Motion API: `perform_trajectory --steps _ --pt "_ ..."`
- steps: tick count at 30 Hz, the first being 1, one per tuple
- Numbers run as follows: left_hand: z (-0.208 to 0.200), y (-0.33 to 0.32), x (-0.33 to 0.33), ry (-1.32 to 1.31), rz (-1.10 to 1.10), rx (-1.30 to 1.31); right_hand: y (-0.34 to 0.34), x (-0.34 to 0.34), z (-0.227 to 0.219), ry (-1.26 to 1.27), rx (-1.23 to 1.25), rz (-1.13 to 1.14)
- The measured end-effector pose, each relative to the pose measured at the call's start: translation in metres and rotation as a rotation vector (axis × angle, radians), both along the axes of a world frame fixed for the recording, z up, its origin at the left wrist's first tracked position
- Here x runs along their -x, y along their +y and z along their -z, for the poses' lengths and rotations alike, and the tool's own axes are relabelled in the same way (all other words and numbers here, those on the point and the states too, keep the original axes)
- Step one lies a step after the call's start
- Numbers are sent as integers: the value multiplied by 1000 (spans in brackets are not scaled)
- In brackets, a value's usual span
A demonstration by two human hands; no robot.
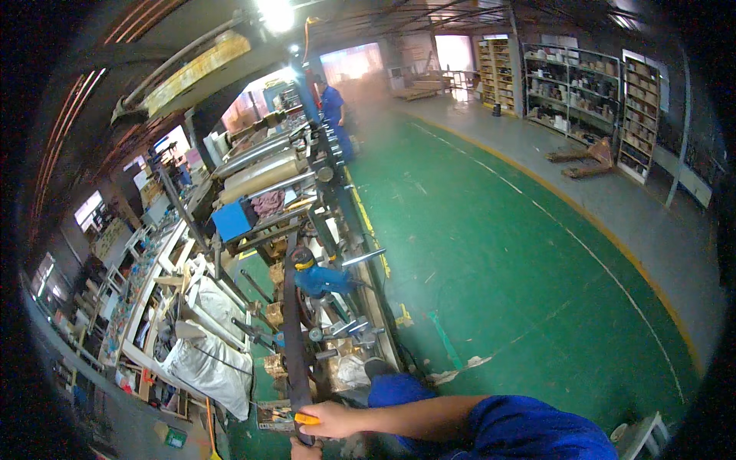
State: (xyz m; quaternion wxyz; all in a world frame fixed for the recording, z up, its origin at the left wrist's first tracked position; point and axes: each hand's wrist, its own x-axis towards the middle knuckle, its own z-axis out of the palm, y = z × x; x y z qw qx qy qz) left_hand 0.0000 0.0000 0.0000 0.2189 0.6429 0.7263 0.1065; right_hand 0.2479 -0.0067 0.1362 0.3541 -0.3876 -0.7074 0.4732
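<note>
Dark strip [294, 330]: long, narrow, near-black with a brown cast; dull surface, edges fairly straight; whether flat or rounded, cannot tell
Strip position: centre of frame, running from lower centre, at the hands, up toward the middle, left of the blue motor [323, 280]; slight lean, upper end further left than lower
Yellow tool [307, 419]: small, orange-yellow, lying across the strip's lower end; exact kind too small to tell
Right hand [337, 421]: lower centre; fingers closed on the yellow tool, knuckles toward the strip, just at its right edge
Right arm: bare forearm nearly level, entering from lower right; blue sleeve [521, 425] pushed up toward the elbow
Left hand [307, 451]: at the bottom edge, below the right hand, against the strip's lower end; mostly cut off by the frame, so its grip cannot be told
Left of strip: white sack [211, 372], bulging and creased, lower left of centre
Beyond strip: blue box [231, 221] beside the machine's rollers; tan roll [262, 175] behind it, upper centre-left
Co-worker [333, 106]: upper centre, blue clothing, standing beside the machine
Right side: green floor [521, 268]; pallet jack [589, 159] in front of shelves [569, 88], upper right
</note>
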Motion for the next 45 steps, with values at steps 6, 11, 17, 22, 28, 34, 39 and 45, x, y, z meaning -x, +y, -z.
perform_trajectory --steps 6,11,17,22,28,34,39,45 --pt "-13 -52 -7 84 -148 -28 -11 11 9 84 -20 87" --pt "-10 -74 -4 252 -113 -70 -17 -1 -3 69 -3 49" --pt "-29 -93 -7 247 -54 -223 -18 -6 -9 129 -45 17" --pt "-34 -41 -16 52 -66 -108 -13 -4 -7 161 15 17" --pt "-34 32 -44 139 -16 66 -8 -2 -3 26 30 13" --pt "-37 54 -51 105 -51 207 -7 -3 -10 -33 26 -4" --pt "-34 33 -38 88 -60 179 -7 1 -9 17 2 18" --pt "-31 8 -25 48 -85 151 -5 4 -9 -41 5 -16"
